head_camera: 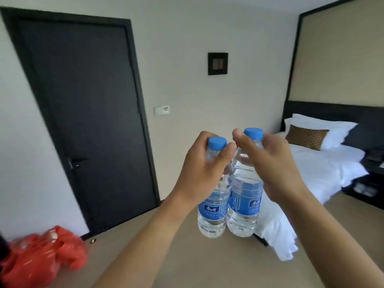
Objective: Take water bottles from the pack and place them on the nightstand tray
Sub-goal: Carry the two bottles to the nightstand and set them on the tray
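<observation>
Clear ribbed plastic bottles (212, 204) hang upright from left hand (199, 169) and right hand (272, 163).

Looks like a hotel rm. Made-up bed (324, 169) w/ white pillows (324, 129), dark door (83, 113) & card slot (161, 110) by it.

Soft daylight, blurred, warped edges

Two bare forearms reach in from the near edge, with no sleeve, watch, ring or band showing on either. The left hand (204, 163) and the right hand (274, 163) are ungloved; the thumbnails are short and plain, and the knuckles and wrist creases show clearly
</observation>
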The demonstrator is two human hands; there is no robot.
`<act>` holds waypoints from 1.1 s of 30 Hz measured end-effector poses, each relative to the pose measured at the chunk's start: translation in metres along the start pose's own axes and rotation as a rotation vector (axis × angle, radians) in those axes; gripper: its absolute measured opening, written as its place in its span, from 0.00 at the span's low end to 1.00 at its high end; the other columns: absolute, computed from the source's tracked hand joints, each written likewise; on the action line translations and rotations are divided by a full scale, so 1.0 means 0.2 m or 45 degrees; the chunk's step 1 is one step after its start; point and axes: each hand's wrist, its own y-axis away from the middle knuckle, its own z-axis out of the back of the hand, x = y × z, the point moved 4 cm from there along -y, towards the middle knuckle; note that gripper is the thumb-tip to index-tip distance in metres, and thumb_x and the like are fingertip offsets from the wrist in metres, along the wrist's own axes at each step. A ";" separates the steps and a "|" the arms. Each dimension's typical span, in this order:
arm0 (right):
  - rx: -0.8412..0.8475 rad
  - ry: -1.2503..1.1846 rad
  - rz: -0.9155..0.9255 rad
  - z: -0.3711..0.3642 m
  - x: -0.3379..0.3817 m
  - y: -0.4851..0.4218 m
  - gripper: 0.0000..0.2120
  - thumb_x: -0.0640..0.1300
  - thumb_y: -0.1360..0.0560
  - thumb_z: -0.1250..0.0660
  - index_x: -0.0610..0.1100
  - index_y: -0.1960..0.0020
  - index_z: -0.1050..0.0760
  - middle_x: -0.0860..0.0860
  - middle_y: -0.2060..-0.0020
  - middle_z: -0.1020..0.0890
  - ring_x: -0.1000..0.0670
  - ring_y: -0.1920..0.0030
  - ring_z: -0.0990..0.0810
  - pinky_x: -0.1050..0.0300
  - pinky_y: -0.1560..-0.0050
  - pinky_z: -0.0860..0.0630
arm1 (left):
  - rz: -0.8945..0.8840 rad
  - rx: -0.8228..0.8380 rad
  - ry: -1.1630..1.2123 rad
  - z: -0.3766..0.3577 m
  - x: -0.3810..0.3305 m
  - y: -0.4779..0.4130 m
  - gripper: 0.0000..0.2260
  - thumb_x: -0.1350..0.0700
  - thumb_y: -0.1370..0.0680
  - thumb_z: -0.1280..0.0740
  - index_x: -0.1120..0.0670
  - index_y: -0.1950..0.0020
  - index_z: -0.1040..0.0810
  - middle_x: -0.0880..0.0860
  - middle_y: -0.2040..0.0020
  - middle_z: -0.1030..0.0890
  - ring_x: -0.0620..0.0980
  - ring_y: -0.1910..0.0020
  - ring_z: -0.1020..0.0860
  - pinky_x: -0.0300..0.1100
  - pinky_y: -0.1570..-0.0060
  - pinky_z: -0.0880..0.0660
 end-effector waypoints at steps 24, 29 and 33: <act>-0.866 0.847 -0.024 3.89 -1.06 -1.54 0.12 0.55 0.23 0.29 0.46 0.51 0.18 0.41 0.55 0.15 0.35 0.49 0.16 0.31 0.49 0.19 | -0.217 0.742 0.690 -4.15 0.99 -2.26 0.04 0.49 0.18 0.32 0.47 0.48 0.26 0.48 0.56 0.18 0.43 0.60 0.16 0.37 0.63 0.18; -0.968 1.016 -0.096 4.41 -1.28 -2.05 0.10 0.59 0.26 0.28 0.53 0.53 0.19 0.44 0.55 0.14 0.40 0.49 0.15 0.33 0.48 0.18 | -0.273 0.879 0.720 -4.77 1.22 -2.83 0.11 0.45 0.19 0.32 0.52 0.45 0.26 0.54 0.55 0.18 0.52 0.59 0.16 0.45 0.56 0.16; -1.135 1.074 -0.081 4.83 -1.46 -2.39 0.14 0.65 0.29 0.28 0.57 0.53 0.19 0.52 0.59 0.14 0.47 0.54 0.15 0.38 0.50 0.17 | -0.228 0.950 0.813 -5.23 1.36 -3.22 0.18 0.44 0.21 0.33 0.58 0.42 0.26 0.59 0.52 0.18 0.45 0.63 0.18 0.38 0.60 0.18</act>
